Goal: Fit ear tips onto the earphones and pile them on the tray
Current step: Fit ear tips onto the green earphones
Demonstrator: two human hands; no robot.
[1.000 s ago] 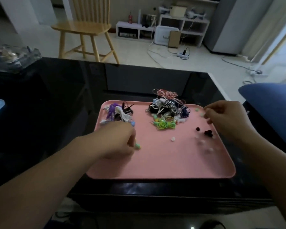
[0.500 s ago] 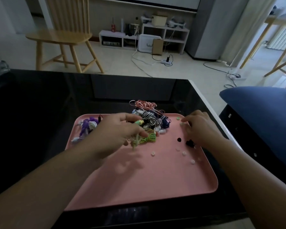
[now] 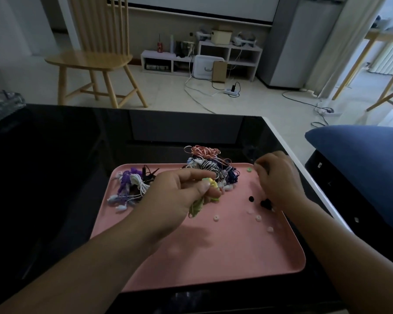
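On the pink tray [image 3: 213, 257], a finished pile [image 3: 129, 186] lies at the far left. A green earphone [image 3: 210, 184] is pinched by the left hand [image 3: 179, 196]; its cord hangs and could be caught in the middle pile [image 3: 211, 166]. Loose tips [image 3: 216, 218] lie to the right. The right hand [image 3: 278, 180] is curled above them; whether a tip is held cannot be told. A small tip could be dropped.
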